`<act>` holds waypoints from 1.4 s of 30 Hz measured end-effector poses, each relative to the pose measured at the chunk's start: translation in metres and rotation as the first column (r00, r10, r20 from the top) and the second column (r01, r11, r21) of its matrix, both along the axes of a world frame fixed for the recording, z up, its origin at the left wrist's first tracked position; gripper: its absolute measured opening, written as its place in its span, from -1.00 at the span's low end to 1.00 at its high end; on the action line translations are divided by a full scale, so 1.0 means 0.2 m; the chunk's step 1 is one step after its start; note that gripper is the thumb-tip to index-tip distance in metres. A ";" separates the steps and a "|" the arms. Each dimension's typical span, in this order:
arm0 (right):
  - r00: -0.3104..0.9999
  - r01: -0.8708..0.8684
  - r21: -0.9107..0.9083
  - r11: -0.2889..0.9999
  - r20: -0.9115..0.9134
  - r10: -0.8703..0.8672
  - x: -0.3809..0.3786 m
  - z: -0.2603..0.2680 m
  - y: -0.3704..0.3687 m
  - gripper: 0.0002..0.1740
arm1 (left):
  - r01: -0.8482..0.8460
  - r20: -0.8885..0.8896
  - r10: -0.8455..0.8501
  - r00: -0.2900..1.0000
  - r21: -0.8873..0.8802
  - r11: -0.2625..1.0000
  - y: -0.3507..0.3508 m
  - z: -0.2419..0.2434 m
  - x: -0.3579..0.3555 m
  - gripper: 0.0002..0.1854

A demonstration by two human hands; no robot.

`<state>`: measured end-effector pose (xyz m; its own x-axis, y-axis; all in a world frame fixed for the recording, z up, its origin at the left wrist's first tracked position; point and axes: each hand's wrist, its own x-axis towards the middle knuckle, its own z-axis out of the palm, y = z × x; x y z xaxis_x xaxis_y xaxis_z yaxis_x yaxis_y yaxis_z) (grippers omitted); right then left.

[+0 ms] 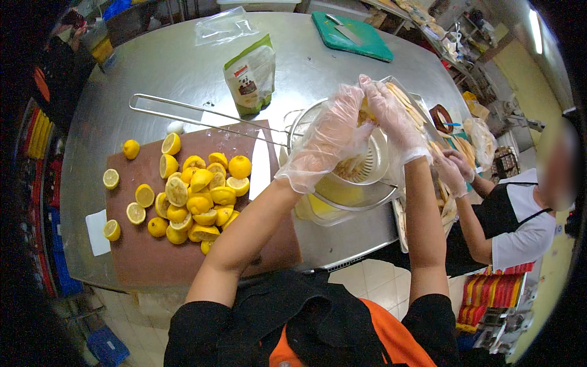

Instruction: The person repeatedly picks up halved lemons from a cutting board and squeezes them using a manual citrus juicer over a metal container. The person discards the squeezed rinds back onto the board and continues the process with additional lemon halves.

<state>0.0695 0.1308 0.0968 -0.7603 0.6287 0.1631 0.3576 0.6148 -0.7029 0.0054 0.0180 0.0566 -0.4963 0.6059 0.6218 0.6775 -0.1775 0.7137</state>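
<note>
My left hand (332, 126) and my right hand (393, 112), both in clear plastic gloves, meet above a white citrus juicer (369, 163). A yellow lemon piece (365, 113) shows between their fingers, mostly hidden by the gloves. Pulp lies on the juicer, which sits in a wire-rimmed strainer (341, 207). Below the strainer is a clear container (314, 213) with yellow liquid. The strainer's long handle (167, 109) reaches out to the left. Left of my arms, a heap of lemon halves (199, 202), some squeezed, covers part of a brown cutting board (151, 261).
A white-bladed knife (261, 165) lies on the board. Beyond stand a stand-up pouch (250, 75), a plastic bag (224, 28) and a green board (330, 39) with a knife (344, 30). At right, a co-worker's gloved hands (451, 169) work beside a tray (403, 229) of pale strips.
</note>
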 end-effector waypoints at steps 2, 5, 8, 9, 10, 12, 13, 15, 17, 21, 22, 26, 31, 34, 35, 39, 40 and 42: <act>0.989 -0.109 -0.093 0.990 -0.111 0.098 0.00 -0.01 0.03 -0.63 | 0.023 -0.081 -0.019 0.997 0.044 0.999 -0.01 0.01 0.00 -0.61; 0.966 -0.154 -0.581 0.800 -0.259 -0.002 0.01 -0.03 0.07 -0.64 | 0.103 0.039 -0.105 0.994 0.037 0.994 -0.03 0.06 0.00 -0.62; 0.976 -0.001 -0.677 0.736 -0.162 -0.147 0.00 -0.08 0.09 -0.65 | 0.162 0.349 -0.096 0.932 -0.166 0.973 -0.05 0.11 -0.03 -0.58; 0.969 -0.012 -0.645 0.764 -0.195 -0.150 -0.01 -0.10 0.09 -0.66 | 0.150 0.362 -0.040 0.931 -0.281 0.948 -0.05 0.12 -0.04 -0.55; 0.961 -0.022 -0.613 0.790 -0.230 -0.152 -0.01 -0.12 0.09 -0.67 | 0.122 0.348 0.016 0.937 -0.370 0.921 -0.04 0.13 -0.04 -0.52; 0.953 -0.037 -0.564 0.825 -0.268 -0.140 -0.02 -0.18 0.09 -0.68 | 0.204 0.411 -0.010 0.912 -0.432 0.879 -0.03 0.12 -0.05 -0.46; 0.955 -0.046 -0.546 0.836 -0.270 -0.124 -0.03 -0.21 0.09 -0.68 | 0.237 0.434 -0.025 0.901 -0.442 0.865 -0.03 0.11 -0.06 -0.42; 0.961 -0.031 -0.547 0.837 -0.247 -0.125 -0.03 -0.26 0.09 -0.67 | 0.259 0.408 -0.070 0.910 -0.430 0.865 -0.03 0.08 -0.07 -0.42; 0.968 0.016 -0.582 0.813 -0.195 -0.159 -0.05 -0.28 0.09 -0.67 | 0.249 0.384 -0.069 0.921 -0.443 0.861 -0.02 0.06 -0.07 -0.43; 0.931 0.043 -0.493 0.869 -0.297 -0.214 -0.08 -0.26 0.09 -0.65 | 0.170 0.330 -0.003 0.944 -0.478 0.862 -0.02 0.10 -0.07 -0.51; 0.919 0.045 -0.429 0.902 -0.336 -0.206 -0.09 -0.24 0.09 -0.66 | 0.150 0.310 0.002 0.951 -0.468 0.871 -0.02 0.12 -0.07 -0.54; 0.886 0.017 -0.375 0.927 -0.424 -0.188 -0.11 -0.17 0.05 -0.63 | 0.121 0.298 -0.032 0.954 -0.285 0.951 -0.05 0.18 -0.07 -0.62; 0.910 -0.016 -0.295 0.955 -0.400 -0.108 -0.10 -0.13 -0.01 -0.65 | 0.140 0.149 -0.109 0.983 -0.215 0.966 -0.08 0.18 -0.12 -0.68; 0.901 -0.079 -0.180 0.980 -0.434 -0.007 -0.09 -0.13 -0.02 -0.72 | 0.091 0.064 -0.079 0.995 -0.216 0.972 -0.06 0.17 -0.13 -0.70; 0.904 -0.109 -0.119 0.987 -0.424 0.049 -0.09 -0.13 -0.02 -0.76 | 0.081 0.056 -0.070 0.996 -0.214 0.973 -0.06 0.17 -0.13 -0.70; 0.910 -0.135 -0.145 0.980 -0.409 0.065 -0.09 -0.13 -0.03 -0.83 | 0.097 0.072 -0.081 0.994 -0.254 0.962 -0.08 0.15 -0.13 -0.70; 0.920 -0.130 -0.239 0.962 -0.391 0.027 -0.09 -0.12 -0.03 -0.82 | 0.096 0.046 -0.088 0.995 -0.215 0.972 -0.08 0.15 -0.14 -0.70; 0.940 -0.157 -0.172 0.972 -0.327 0.094 -0.09 -0.10 -0.04 -0.73 | 0.146 0.118 -0.130 0.984 -0.133 0.980 -0.09 0.13 -0.13 -0.66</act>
